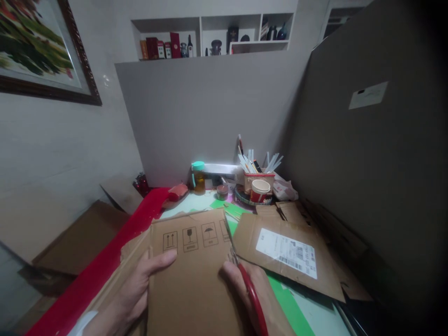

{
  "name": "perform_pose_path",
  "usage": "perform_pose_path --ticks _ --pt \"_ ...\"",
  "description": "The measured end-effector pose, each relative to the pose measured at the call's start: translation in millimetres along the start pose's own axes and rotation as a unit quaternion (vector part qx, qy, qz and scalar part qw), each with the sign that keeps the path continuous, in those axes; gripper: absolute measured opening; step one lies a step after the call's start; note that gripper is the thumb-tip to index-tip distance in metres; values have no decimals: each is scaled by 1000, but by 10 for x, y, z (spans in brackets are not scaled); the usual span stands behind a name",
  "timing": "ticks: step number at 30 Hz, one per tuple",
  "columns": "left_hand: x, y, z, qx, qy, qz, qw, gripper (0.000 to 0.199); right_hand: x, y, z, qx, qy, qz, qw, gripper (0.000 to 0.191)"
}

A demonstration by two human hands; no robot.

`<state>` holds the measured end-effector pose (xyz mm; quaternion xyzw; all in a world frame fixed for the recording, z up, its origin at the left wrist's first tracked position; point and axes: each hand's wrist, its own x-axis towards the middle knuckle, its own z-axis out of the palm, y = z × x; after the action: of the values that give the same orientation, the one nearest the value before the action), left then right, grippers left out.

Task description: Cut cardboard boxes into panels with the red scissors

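My left hand (135, 291) grips the left side of a brown cardboard piece (192, 284), its thumb lying on the printed face. Black handling symbols run along the top of that cardboard. Around red-handled scissors (251, 291) my right hand (250, 284) is closed, at the cardboard's right edge. The scissor blades point up along this edge, and how far they are apart is hard to tell. To the right lies another flat cardboard piece (241, 235) with a white shipping label (287, 252).
At the back of the table stand a bottle with a teal lid (199, 179), a small jar (222, 192), a red and white cup (260, 190) and a basket (248, 182) of sticks and pens. Red cloth (119, 252) covers the left edge. Grey panels (210, 107) rise behind and at right.
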<state>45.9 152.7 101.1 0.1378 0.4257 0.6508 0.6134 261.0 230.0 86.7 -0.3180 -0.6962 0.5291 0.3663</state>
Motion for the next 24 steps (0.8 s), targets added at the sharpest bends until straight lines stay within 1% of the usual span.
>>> perform_pose_path --ticks 4,8,12,16,20,22,24 --pt "4 -13 -3 3 1 -10 1000 79 -3 -27 -7 -35 -2 22 999 48" --pt "-5 -13 13 15 20 -5 1000 78 3 -59 -18 -38 -14 56 998 53" --pt "-11 -13 5 16 -6 -4 1000 64 15 -57 -10 -38 -23 73 996 55" --pt "-48 -38 -15 37 -17 -13 999 51 15 -137 -52 -12 -39 74 996 57" --pt "-75 -69 15 36 -34 -31 998 51 7 -213 -108 29 -72 63 995 54" --pt "-71 -76 31 32 -39 -47 998 53 4 -211 -106 40 -65 68 995 53" --pt "-69 -81 38 35 -24 -56 998 56 -2 -204 -86 32 -52 58 996 54"
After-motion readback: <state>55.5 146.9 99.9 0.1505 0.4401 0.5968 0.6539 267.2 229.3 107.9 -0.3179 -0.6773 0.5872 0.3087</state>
